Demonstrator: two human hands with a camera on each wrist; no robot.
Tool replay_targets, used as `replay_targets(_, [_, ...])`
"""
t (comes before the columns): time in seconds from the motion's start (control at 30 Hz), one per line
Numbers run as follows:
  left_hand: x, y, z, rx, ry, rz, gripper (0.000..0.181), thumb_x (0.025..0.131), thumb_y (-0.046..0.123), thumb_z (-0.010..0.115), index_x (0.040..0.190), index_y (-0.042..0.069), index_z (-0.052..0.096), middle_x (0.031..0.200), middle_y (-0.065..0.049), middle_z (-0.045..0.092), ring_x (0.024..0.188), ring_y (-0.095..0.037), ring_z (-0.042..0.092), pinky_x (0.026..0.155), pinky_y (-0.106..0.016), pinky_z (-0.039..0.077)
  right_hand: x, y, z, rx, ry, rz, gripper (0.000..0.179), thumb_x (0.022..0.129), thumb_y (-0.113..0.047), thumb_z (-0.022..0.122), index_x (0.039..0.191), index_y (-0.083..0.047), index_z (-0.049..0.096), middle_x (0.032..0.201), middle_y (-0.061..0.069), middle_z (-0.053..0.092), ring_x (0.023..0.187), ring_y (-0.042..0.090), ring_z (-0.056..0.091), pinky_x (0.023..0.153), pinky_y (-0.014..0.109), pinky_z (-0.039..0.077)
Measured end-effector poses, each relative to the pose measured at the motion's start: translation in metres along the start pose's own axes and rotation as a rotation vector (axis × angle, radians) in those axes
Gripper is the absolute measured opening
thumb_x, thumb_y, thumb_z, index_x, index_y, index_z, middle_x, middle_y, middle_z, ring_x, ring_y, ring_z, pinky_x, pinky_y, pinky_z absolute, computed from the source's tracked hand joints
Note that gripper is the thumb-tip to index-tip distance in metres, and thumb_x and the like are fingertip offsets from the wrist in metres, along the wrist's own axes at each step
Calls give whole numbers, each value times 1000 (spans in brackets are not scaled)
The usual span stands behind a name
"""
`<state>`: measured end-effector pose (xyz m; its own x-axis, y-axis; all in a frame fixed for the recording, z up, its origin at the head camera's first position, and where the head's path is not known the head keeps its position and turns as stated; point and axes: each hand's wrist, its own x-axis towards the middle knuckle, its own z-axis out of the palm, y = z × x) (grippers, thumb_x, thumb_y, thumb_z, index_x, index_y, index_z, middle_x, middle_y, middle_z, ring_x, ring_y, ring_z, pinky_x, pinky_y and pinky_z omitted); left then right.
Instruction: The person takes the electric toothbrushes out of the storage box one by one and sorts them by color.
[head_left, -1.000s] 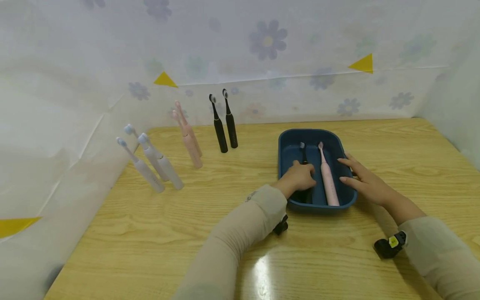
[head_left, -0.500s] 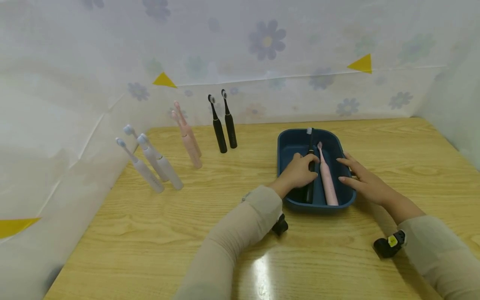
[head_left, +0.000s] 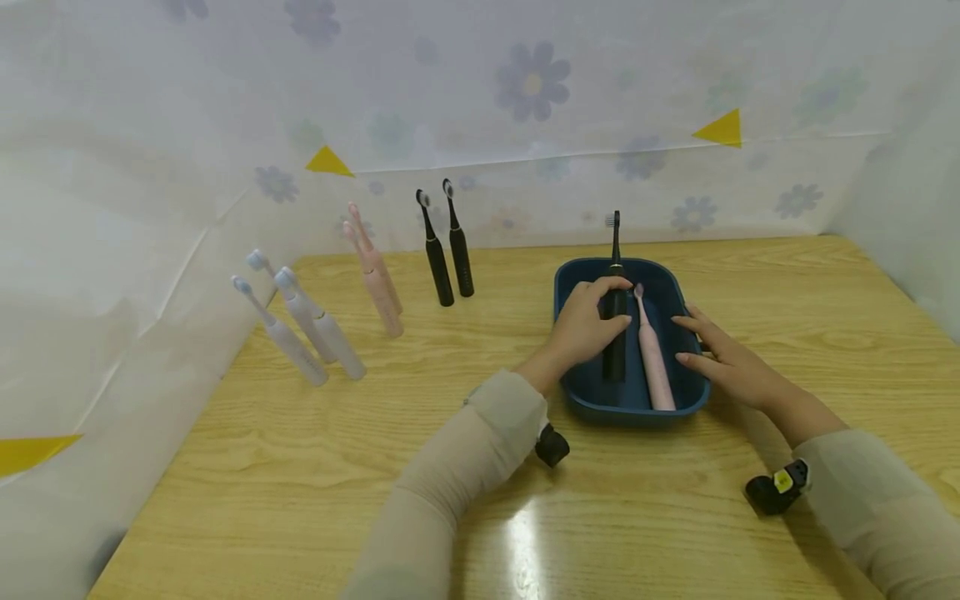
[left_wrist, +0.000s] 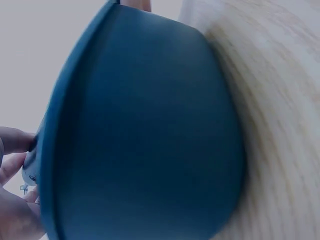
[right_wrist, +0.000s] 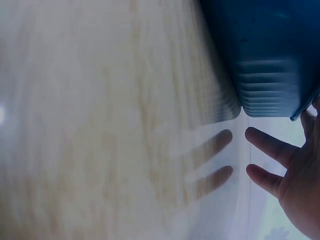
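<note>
My left hand [head_left: 579,323] pinches a black electric toothbrush [head_left: 615,357] by its handle between thumb and fingers. The brush stands nearly upright over the dark blue bin [head_left: 637,414], its head above the bin's far rim. Inside the bin a pink electric toothbrush [head_left: 657,371] lies lengthwise. At the bin's right wall is my right hand [head_left: 731,362], thumb and a finger at the rim. In the right wrist view the fingers of that hand [right_wrist: 300,182] spread beside the ribbed bin wall [right_wrist: 265,87]. The outside of the bin [left_wrist: 150,120] fills most of the left wrist view.
To the left on the wooden table [head_left: 300,483] stand two black toothbrushes [head_left: 440,271], two pink ones [head_left: 384,300] and three pale lilac ones [head_left: 341,343]. A floral sheet [head_left: 615,67] with yellow triangles closes off the back.
My left hand has raised the black toothbrush from lying in the bin to nearly upright, its head now above the far rim. My right hand stays at the bin's right side.
</note>
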<state>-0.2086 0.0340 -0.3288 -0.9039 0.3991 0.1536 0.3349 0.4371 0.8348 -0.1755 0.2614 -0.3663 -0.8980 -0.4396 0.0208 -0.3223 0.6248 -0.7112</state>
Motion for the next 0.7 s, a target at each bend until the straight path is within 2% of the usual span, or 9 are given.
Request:
replay_targets(0.13, [-2, 1, -8, -68, 43, 53, 41, 82, 12, 59, 121, 17, 47, 112, -6, 43, 72, -12, 49, 55, -18, 45, 0, 0, 0, 4, -1, 0, 58, 91, -20, 45, 137, -3, 15, 142, 17, -7, 119, 49, 13, 84, 63, 22])
replay_targets(0.2, [-3, 3, -12, -87, 62, 55, 41, 82, 12, 59, 121, 17, 47, 112, -6, 43, 72, -12, 49, 55, -19, 45, 0, 0, 0, 4, 1, -5, 58, 91, -20, 45, 137, -3, 15, 142, 17, -7, 119, 49, 13, 84, 63, 22])
replay_targets(0.4, [-7, 4, -25, -164, 101, 24, 42, 83, 13, 59, 122, 21, 46, 120, -2, 43, 81, -15, 50, 58, -22, 47, 0, 2, 0, -6, 5, -19, 58, 91, -20, 44, 137, -2, 14, 142, 15, -7, 118, 51, 15, 84, 63, 22])
replay_targets(0.7, [-6, -10, -43, -294, 173, -48, 53, 81, 12, 60, 126, 33, 40, 125, -4, 41, 84, -15, 52, 63, -27, 48, 0, 2, 1, 7, 9, -15, 57, 91, -20, 44, 137, -3, 15, 142, 15, -6, 119, 49, 14, 85, 62, 22])
